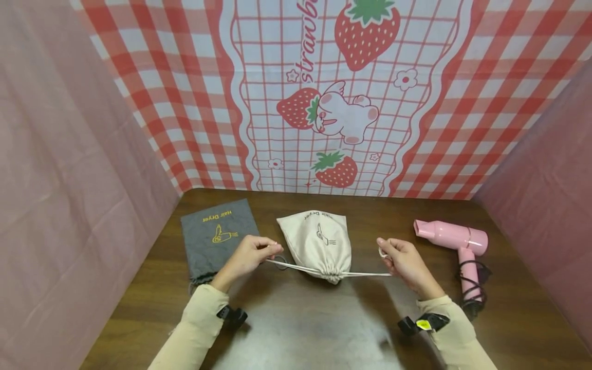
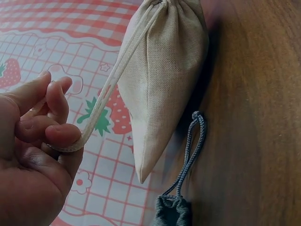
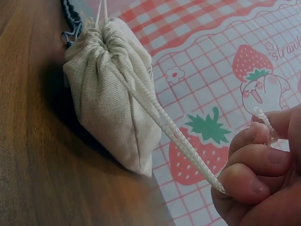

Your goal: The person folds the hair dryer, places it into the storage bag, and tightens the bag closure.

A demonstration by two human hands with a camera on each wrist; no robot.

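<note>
A cream drawstring bag [image 1: 319, 241] printed "Hair Dryer" bulges in the middle of the table, its mouth gathered tight toward me. What fills it is hidden. My left hand [image 1: 253, 253] grips the white cord [image 2: 110, 87] leaving the bag's left side, fingers curled round it. On the other side my right hand [image 1: 407, 261] holds the opposite cord [image 3: 174, 136], its end poking out by the thumb. Both cords run taut and nearly level between the hands and the gathered neck. In the left wrist view the bag's side seam faces the hand.
A flat grey drawstring bag [image 1: 219, 236] with yellow print lies at the left, partly behind my left forearm. At the right is a pink hair dryer [image 1: 455, 237], its black cable [image 1: 470, 288] wound round the handle. A strawberry-patterned cloth [image 1: 324, 103] hangs behind the wooden table [image 1: 296, 329].
</note>
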